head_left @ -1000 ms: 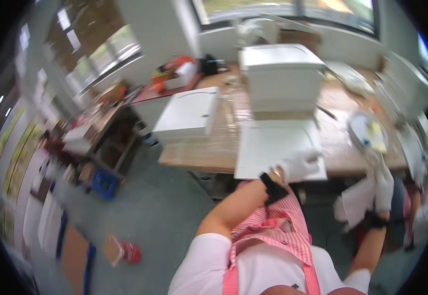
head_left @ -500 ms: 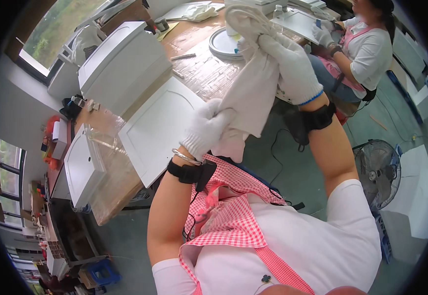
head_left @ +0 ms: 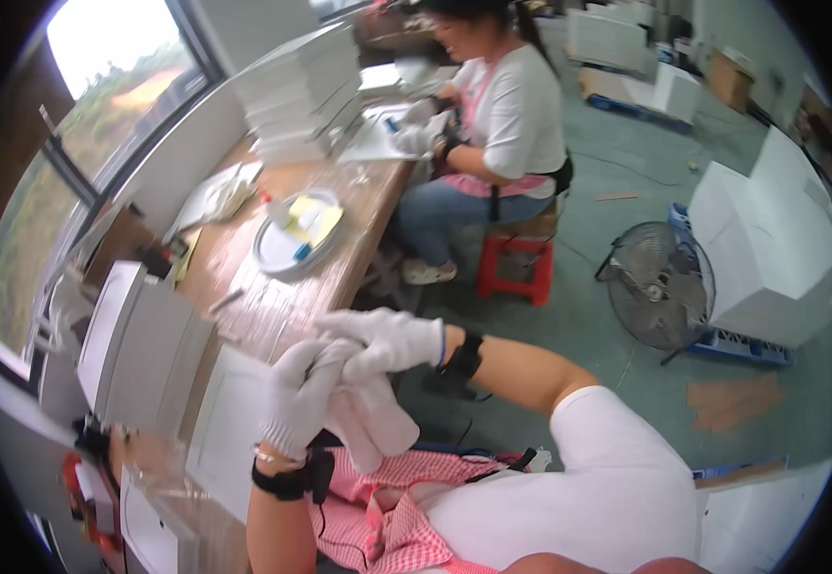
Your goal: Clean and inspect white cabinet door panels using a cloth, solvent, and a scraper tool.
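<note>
In the head view, the white-gloved left hand has its fingers closed on a pale pink, soft cloth, hanging below both hands. The white-gloved right hand touches the left; whether its fingers grip, I cannot tell. A white rectangular panel lies nearby.
</note>
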`<state>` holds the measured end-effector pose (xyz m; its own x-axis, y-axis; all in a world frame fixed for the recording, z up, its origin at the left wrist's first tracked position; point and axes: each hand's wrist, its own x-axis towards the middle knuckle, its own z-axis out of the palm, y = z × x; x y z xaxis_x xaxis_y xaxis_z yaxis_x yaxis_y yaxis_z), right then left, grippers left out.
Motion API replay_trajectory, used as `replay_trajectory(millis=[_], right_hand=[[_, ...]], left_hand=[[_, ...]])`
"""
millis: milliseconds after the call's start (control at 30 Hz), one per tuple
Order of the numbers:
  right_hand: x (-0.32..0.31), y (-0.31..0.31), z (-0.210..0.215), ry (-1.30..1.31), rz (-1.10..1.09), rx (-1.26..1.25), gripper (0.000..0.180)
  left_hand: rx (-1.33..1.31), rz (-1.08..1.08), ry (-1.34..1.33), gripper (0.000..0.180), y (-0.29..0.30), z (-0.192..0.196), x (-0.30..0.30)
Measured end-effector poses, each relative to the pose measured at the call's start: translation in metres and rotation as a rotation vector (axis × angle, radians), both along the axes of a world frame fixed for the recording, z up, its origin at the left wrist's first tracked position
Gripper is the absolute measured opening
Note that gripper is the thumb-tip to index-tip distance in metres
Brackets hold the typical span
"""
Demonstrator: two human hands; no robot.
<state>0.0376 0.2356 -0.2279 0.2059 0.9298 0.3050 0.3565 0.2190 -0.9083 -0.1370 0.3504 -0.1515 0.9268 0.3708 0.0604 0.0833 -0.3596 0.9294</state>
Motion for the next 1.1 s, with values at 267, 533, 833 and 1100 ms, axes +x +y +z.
replay_trajectory(millis=[267,533,833,1100], right_hand=[[-0.020,-0.036,-0.014,0.646,0.226,-0.077,0.052],[-0.015,0.005,-0.016,1.186,0.358,0.370,0.029],[-0.047,0.036,-0.033,1.057,0.007,0.186,0.034],[-0.019,0.065,-0.081,0.762,-0.282,-0.153,0.032]], left_hand=[[-0.128,0.213,-0.052,0.013,0.022,0.019,0.011],[0.638,0.318,-0.377,0.017,0.012,-0.056,0.004],[0.945,0.173,-0.168,0.024,0.001,-0.088,-0.035],[0.311,1.005,-0.089,0.030,0.095,-0.152,-0.242]])
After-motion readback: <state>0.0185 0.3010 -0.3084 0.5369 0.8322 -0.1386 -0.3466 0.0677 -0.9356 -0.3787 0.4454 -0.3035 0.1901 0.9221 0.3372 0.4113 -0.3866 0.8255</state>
